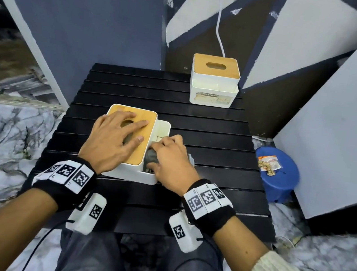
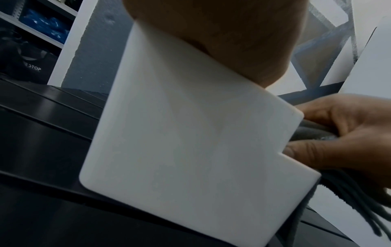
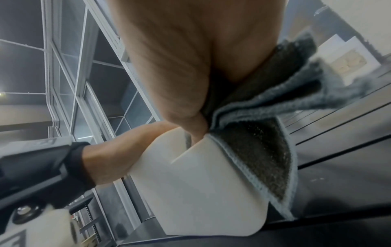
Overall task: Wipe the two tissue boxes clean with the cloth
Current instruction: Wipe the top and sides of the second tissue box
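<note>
Steadying the near tissue box (image 1: 130, 170) with our left hand (image 1: 111, 138), we lay the palm and straight, spread fingers flat on its bamboo lid (image 1: 137, 152), over the slot. The box stands on the near-left part of the black slatted table (image 1: 219, 142). Our right hand (image 1: 173, 160) is curled around the grey microfibre cloth (image 1: 151, 157), bunched, and works it in the open side compartment (image 1: 163, 128) on the box's right. In the right wrist view a fold of cloth hangs over the compartment's outer wall.

We judge the box to be light, stiff plastic with smooth walls, so it would likely slide on the slats under a sideways wipe; downward pressure on the lid is the right hold. The lid may only sit loose, so we would avoid lifting by it. The cloth is soft and limp; bunching it gives a firmer pad for corners.

The far tissue box (image 1: 213, 82), labelled "Tissue Holder", stands at the table's far right edge, well apart from both hands.
</note>
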Demonstrator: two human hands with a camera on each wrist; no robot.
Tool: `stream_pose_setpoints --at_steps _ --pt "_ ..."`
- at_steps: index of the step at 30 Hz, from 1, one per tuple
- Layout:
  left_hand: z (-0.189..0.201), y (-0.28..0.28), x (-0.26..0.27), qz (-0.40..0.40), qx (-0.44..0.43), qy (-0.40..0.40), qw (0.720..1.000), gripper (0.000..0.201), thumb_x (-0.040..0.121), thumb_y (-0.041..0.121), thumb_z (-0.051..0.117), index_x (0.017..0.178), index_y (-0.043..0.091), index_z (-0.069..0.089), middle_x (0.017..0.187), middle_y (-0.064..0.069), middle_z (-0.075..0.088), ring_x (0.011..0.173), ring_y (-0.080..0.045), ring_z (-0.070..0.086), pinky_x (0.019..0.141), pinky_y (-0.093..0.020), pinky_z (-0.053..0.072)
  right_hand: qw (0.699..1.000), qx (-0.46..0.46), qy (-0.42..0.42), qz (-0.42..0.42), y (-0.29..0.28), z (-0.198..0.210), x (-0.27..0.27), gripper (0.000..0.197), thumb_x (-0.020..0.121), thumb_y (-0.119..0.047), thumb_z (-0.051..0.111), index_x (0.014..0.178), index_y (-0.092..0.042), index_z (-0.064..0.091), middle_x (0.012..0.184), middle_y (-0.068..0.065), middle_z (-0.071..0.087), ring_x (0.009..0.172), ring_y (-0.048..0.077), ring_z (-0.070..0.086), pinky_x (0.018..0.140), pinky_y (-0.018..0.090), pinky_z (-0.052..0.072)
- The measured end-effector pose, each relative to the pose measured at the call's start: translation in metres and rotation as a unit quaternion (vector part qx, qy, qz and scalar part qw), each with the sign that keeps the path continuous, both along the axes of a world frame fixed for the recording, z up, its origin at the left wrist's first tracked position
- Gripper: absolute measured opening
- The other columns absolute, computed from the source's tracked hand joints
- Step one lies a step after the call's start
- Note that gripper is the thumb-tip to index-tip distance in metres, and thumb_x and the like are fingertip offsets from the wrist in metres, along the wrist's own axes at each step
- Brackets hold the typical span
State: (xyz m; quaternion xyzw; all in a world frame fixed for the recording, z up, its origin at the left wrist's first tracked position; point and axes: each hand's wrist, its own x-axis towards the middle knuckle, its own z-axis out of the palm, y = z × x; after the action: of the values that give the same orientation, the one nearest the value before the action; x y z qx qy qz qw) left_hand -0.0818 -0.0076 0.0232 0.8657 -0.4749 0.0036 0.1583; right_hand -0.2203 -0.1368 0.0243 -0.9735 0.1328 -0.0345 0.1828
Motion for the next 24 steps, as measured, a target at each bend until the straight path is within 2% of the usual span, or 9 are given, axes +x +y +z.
stream_pose_setpoints --at_steps 9,13,16,20,24 --pt "-0.001 -0.001 -0.003 0.027 0.003 -0.007 1.000 0.064 0.091 0.062 0.022 0.144 0.038 0.050 0.148 0.004 0.043 0.138 -0.020 0.041 0.118 -0.051 0.022 0.999 0.039 0.000 0.016 0.000 -0.003 -0.006 0.041 0.087 -0.036 0.063 0.121 -0.014 0.055 0.116 0.004 0.052 0.117 0.023 0.030 0.102 0.037 0.035" --pt "-0.001 -0.001 -0.001 0.016 0.004 -0.002 1.000 0.065 0.091 0.063 0.023 0.144 0.038 0.050 0.148 0.003 0.044 0.138 -0.020 0.040 0.118 -0.051 0.021 0.995 0.094 -0.035 0.000 -0.001 -0.001 -0.008 0.037 0.082 -0.030 0.069 0.113 -0.017 0.053 0.111 0.001 0.057 0.113 0.020 0.033 0.096 0.033 0.038" --pt "-0.001 0.000 0.002 -0.001 0.004 0.002 1.000 0.065 0.091 0.064 0.023 0.144 0.039 0.050 0.148 0.003 0.044 0.139 -0.019 0.038 0.118 -0.050 0.020 0.996 0.057 -0.071 -0.011 0.000 -0.004 -0.004 0.035 0.081 -0.023 0.070 0.109 -0.017 0.052 0.108 0.002 0.058 0.109 0.022 0.035 0.093 0.031 0.039" --pt "-0.001 0.001 0.006 -0.013 0.010 -0.001 1.000 0.065 0.091 0.064 0.022 0.145 0.039 0.050 0.148 0.003 0.044 0.141 -0.018 0.036 0.117 -0.051 0.019 0.995 0.026 -0.096 -0.016 0.001 -0.008 -0.001 0.034 0.082 -0.019 0.068 0.112 -0.016 0.052 0.112 0.004 0.056 0.112 0.025 0.036 0.096 0.037 0.039" --pt "-0.001 0.002 0.011 -0.025 0.009 -0.003 1.000 0.065 0.092 0.065 0.022 0.146 0.040 0.049 0.148 0.005 0.044 0.140 -0.015 0.036 0.117 -0.047 0.021 0.987 0.094 -0.125 -0.023 -0.004 -0.009 -0.003 0.031 0.085 -0.019 0.066 0.113 -0.018 0.053 0.111 0.000 0.058 0.111 0.019 0.035 0.094 0.030 0.037"
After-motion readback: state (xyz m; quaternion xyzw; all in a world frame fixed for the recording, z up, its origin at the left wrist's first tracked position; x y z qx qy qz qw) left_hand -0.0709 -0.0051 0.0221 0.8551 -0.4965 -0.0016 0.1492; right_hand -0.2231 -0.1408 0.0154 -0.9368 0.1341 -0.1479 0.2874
